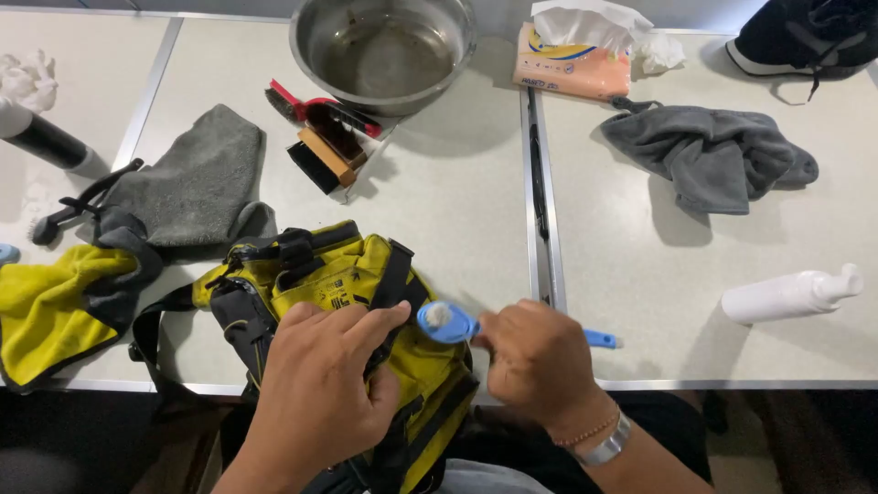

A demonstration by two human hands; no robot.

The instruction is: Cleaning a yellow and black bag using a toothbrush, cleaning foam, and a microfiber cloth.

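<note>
- A yellow fabric bag with black straps and trim (338, 274) is laid at the near edge of the pale speckled counter (457, 201), partly hanging over that edge toward the person.
- The left hand (320, 384) is pressed flat on top of the bag, its fingers (370, 322) spread loosely and pointed toward the right hand; nothing is pinched by them.
- A small blue plastic brush with a round head (448, 322) is held in the right hand (535, 361), whose fingers are closed around the handle; the handle's blue tip is seen sticking out to the right of the hand.
- The brush head is held just beside the left fingertips, at the bag's right upper edge; whether it touches the fabric cannot be told.
- A metal bracelet (608, 445) is worn on the right wrist.
- Beyond the bag, a steel bowl (384, 50) and several shoe brushes (325, 137) are seen, with a grey cloth (197, 178) to the left and a yellow cloth (50, 306) at the far left.
- To the right, a crumpled grey towel (713, 155), a white pump bottle lying on its side (791, 293), a tissue pack (572, 55) and a black shoe (805, 37) are placed well apart from the hands.
</note>
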